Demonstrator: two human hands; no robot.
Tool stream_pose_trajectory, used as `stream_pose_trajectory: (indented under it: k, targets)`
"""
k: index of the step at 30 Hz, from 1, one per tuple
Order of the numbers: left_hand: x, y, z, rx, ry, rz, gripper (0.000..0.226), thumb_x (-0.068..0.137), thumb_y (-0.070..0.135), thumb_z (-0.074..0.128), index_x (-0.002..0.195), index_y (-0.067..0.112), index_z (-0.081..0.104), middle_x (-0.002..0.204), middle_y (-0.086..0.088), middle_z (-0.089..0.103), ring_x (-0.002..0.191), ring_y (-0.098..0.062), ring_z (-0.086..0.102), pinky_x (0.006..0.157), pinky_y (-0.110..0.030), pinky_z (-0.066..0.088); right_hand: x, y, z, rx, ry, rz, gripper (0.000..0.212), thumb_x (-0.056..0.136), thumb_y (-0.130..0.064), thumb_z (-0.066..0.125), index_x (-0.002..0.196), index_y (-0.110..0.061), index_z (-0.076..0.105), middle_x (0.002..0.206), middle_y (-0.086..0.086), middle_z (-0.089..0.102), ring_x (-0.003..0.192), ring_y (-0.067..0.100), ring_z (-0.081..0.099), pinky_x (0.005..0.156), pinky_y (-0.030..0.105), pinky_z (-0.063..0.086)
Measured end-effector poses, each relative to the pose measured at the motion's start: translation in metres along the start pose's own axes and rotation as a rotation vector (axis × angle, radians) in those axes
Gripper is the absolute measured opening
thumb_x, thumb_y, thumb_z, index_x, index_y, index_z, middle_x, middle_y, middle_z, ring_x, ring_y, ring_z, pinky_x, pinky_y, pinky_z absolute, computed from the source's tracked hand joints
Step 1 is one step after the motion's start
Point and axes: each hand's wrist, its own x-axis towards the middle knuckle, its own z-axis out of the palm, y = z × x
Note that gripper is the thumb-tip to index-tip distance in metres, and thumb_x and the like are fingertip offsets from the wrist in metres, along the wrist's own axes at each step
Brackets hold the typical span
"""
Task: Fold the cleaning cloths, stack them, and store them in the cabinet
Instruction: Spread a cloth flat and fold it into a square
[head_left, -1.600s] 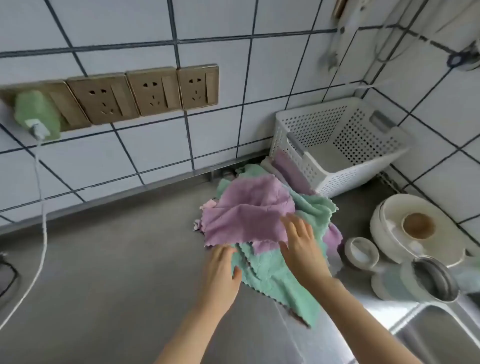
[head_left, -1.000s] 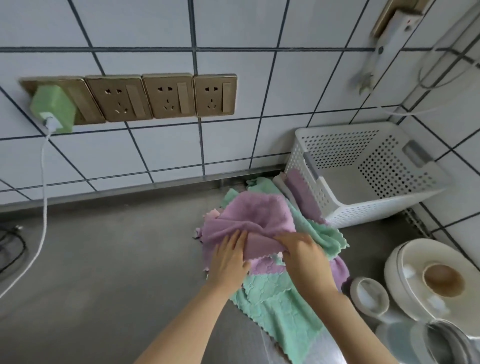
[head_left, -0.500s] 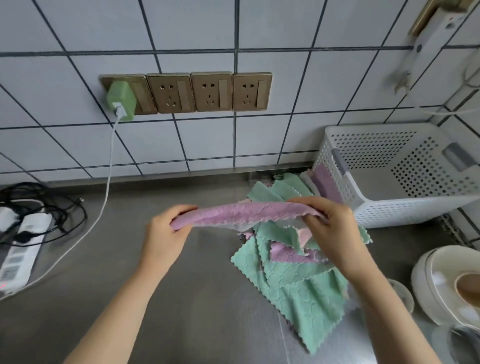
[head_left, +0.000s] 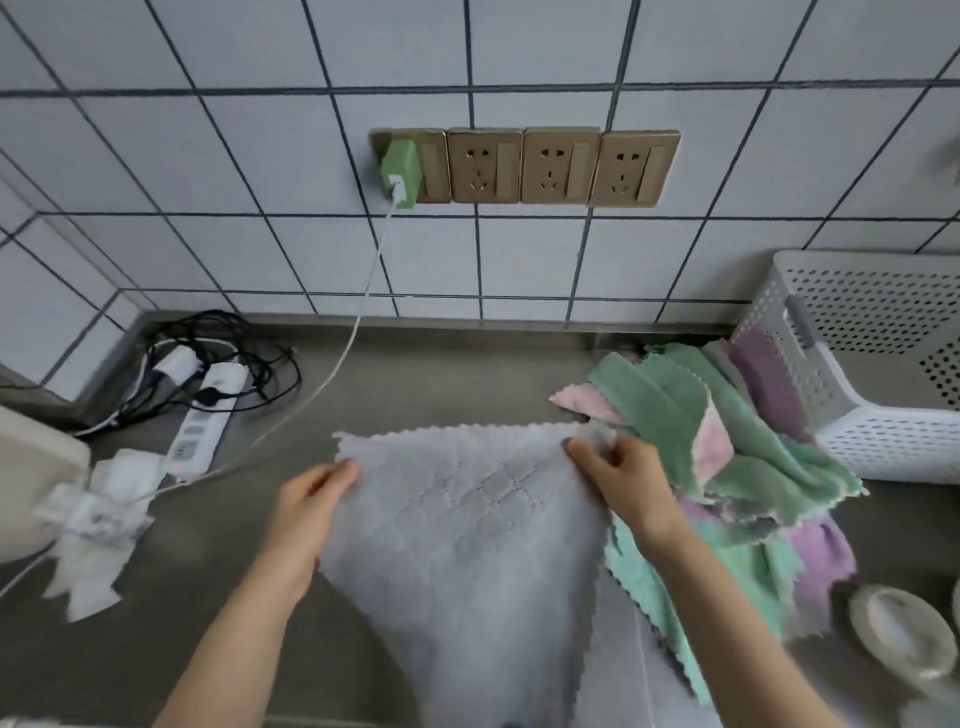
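A pale grey cloth (head_left: 467, 525) is held spread out above the steel worktop (head_left: 218, 613), hanging from its top edge down toward the person. The left hand (head_left: 306, 512) grips the cloth at its upper left corner, fingers curled over the edge. The right hand (head_left: 618, 478) pinches the upper right corner between thumb and fingers.

Just to the right of the held cloth, a loose pile of cloths (head_left: 737, 467) in green, pink and purple lies unfolded on the worktop, its far end against a white perforated basket (head_left: 883, 364) that lies tipped on its side.

On the tiled wall (head_left: 208, 156), a row of four brass-coloured sockets (head_left: 561, 166) carries a green charger (head_left: 400, 174) in the leftmost one, with a white cable (head_left: 343, 358) running down to the worktop. A white power strip (head_left: 208, 421) and tangled black cords (head_left: 234, 358) lie in the far left corner.
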Motion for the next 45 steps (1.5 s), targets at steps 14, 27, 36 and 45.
stream_pose_trajectory:
  k: [14,27,36,45]
  targets:
    - [0.094,-0.084,0.001,0.484,0.250,0.191,0.012,0.090,0.013,0.056,0.101,0.011,0.061,0.087,-0.002,0.056,0.078,-0.022,0.052,0.071,-0.035,0.043,0.073,0.060,0.111,-0.620,0.055,-0.090,0.016,0.090,-0.016,0.056,0.098,-0.007,0.066,0.100,0.020,0.057,0.094,0.035,0.052,0.079,0.034,0.039]
    - [0.033,-0.177,0.002,1.065,-0.436,1.023,0.050,0.094,0.036,0.042,0.141,0.019,0.045,0.154,0.003,0.032,0.145,-0.016,0.021,0.112,-0.045,0.022,-0.038,0.150,0.147,-0.886,-0.272,-0.799,0.035,0.096,-0.023,0.052,0.124,-0.005,0.060,0.137,0.011,0.053,0.137,0.028,0.039,0.107,0.047,0.039]
    - [0.017,-0.187,-0.043,1.351,-0.575,1.172,0.091,0.080,0.082,0.030,0.151,0.028,0.018,0.161,0.005,0.009,0.148,-0.023,0.006,0.111,-0.045,0.009,-0.056,0.174,0.121,-1.092,-0.444,-0.919,0.059,0.099,-0.049,0.032,0.149,-0.017,0.027,0.159,0.002,0.016,0.148,0.018,0.006,0.119,0.044,0.019]
    - [-0.003,-0.203,-0.063,1.363,-0.259,1.518,0.087,0.051,-0.011,0.072,0.131,0.015,0.054,0.122,0.000,0.066,0.103,-0.016,0.068,0.071,-0.027,0.059,-0.078,0.178,0.123,-1.200,-0.282,-1.068,0.045,0.100,-0.037,0.036,0.127,-0.007,0.056,0.133,0.008,0.055,0.123,0.026,0.052,0.101,0.038,0.045]
